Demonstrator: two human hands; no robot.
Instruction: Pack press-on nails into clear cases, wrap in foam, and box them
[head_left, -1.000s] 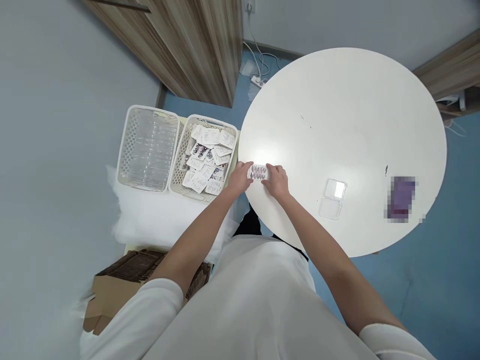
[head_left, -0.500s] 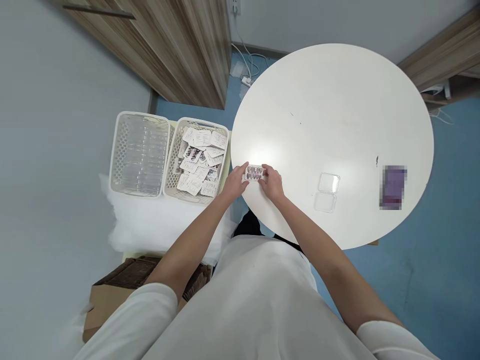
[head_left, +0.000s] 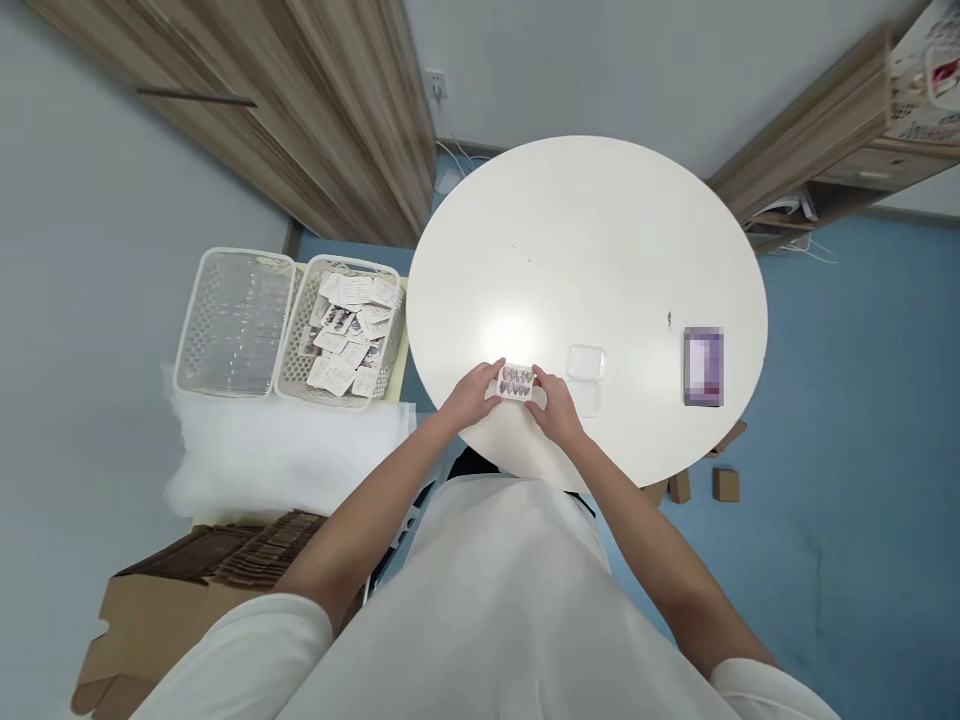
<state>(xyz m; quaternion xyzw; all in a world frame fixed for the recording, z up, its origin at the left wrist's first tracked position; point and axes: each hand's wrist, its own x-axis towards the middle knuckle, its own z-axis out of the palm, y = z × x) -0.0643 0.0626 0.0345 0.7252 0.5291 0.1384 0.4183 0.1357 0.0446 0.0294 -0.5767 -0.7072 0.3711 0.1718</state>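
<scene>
Between both hands is a small white card with two rows of pinkish-purple press-on nails, held over the near part of the round white table. My left hand grips its left edge with thumb and fingers. On its right edge, my right hand is closed the same way. Just right of my right hand lies an opened clear plastic case, its lower half partly hidden behind that hand.
Left of the table, a white basket holds many cards, and another basket holds clear plastic cases. A blurred purple item lies at the table's right. Brown cardboard is at lower left; small brown boxes sit on the floor.
The camera view has turned to the right, so the table and baskets appear shifted left. Both hands have carried the nail card rightward over the table, closer to the clear case.
</scene>
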